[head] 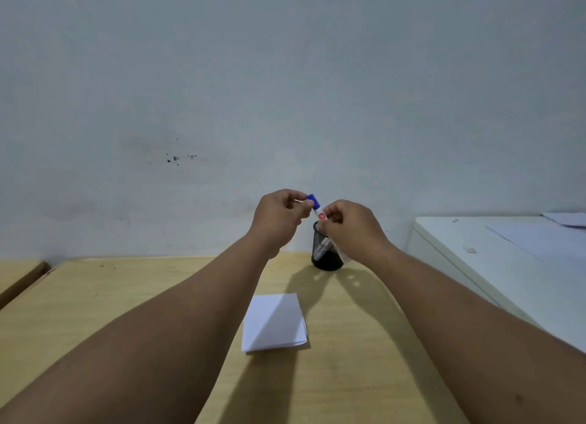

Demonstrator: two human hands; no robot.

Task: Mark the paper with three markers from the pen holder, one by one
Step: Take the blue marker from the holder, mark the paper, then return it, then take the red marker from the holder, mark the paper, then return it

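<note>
A white marker with a blue cap [316, 206] is held in the air above the black mesh pen holder [326, 252]. My right hand [352, 230] grips the marker's white barrel. My left hand [280, 217] pinches the blue cap end with thumb and fingers. The holder stands at the back of the wooden table, partly hidden by my right hand; at least one more marker shows through its mesh. A folded white paper [274, 322] lies flat on the table nearer to me, between my forearms.
The wooden table [95, 303] runs to a grey wall at the back. A white cabinet top [494, 252] with a sheet on it stands at the right, higher than the table. A second wooden surface edge shows at far left.
</note>
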